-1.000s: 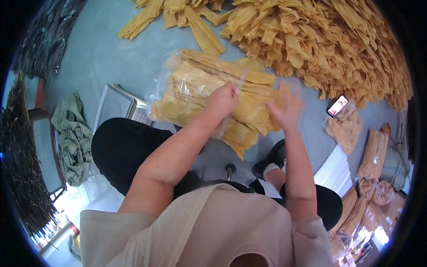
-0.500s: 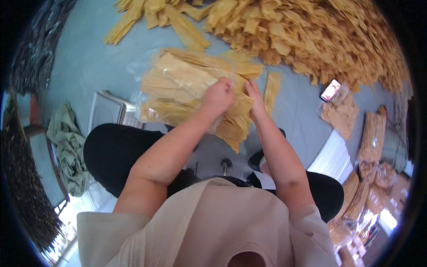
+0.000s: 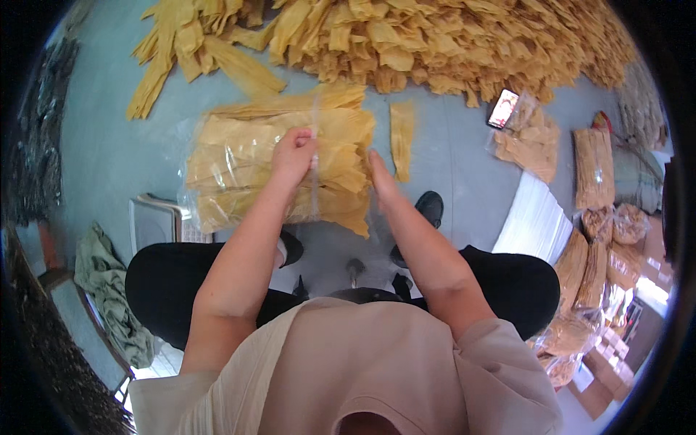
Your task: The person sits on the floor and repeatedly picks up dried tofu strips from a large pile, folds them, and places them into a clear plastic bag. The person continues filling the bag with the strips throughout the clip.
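Note:
A clear plastic bag (image 3: 228, 163) packed with flat, dry yellow strips lies before me on the grey surface. The strips' uneven ends (image 3: 344, 156) stick out of the bag's mouth on the right. My left hand (image 3: 293, 156) is closed in a pinch on the bag's edge, near the middle of the bundle. My right hand (image 3: 382, 180) is held flat, fingers extended and upright, against the protruding strip ends. A single yellow strip (image 3: 401, 141) lies just beyond it to the right.
A large heap of yellow strips (image 3: 435, 51) spreads across the far side, with looser strips (image 3: 181, 43) at far left. On the right are a phone (image 3: 503, 109), a small bag of pieces (image 3: 533, 141) and white sheets (image 3: 533, 217). A metal-topped scale (image 3: 156, 221) stands near my left knee.
The bag has shifted left and nearer in the view, as has much of the scene. Its strips lie straighter. My right hand has moved from among the strips to flat against their ends.

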A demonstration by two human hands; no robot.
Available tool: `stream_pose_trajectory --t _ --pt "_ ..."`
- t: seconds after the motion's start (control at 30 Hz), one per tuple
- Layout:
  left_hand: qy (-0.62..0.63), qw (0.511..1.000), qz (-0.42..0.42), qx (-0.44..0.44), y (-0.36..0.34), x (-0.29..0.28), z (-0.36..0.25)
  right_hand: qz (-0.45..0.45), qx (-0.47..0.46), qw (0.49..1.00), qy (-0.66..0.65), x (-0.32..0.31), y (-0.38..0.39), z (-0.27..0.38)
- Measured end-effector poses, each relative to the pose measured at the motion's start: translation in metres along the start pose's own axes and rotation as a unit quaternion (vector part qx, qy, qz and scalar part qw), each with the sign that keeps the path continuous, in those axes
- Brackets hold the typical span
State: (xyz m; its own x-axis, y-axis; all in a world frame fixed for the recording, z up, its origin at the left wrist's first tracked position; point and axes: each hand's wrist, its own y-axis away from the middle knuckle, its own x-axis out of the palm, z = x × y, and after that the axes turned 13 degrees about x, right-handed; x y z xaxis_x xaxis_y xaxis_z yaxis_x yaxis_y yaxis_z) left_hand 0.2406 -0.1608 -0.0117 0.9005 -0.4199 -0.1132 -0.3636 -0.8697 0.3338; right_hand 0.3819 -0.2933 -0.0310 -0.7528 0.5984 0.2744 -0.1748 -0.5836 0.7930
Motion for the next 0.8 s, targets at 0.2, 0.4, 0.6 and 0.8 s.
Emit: stream_pose_trajectory --t 0.2,0.4,0.6,0.8 --pt "-0.010 0.999 0.011 0.042 -0.008 0.017 0.012 -0.029 0.096 0.965 -0.242 -0.011 -0.034 -0.126" --pt "-0.036 0.990 0.131 -0.046 -0.020 -0.016 -0.016 -0.072 0.147 0.963 -0.216 -0.027 -0.002 -0.034" --pt "-0.543 0.680 0.396 0.293 -0.061 -0.100 -0.067 -0.187 -0.467 0.566 0.652 0.062 0.027 0.031" --pt "-0.623 0.626 0.389 0.262 -0.054 -0.160 -0.032 -0.098 -0.387 0.522 0.754 0.080 -0.052 0.040"
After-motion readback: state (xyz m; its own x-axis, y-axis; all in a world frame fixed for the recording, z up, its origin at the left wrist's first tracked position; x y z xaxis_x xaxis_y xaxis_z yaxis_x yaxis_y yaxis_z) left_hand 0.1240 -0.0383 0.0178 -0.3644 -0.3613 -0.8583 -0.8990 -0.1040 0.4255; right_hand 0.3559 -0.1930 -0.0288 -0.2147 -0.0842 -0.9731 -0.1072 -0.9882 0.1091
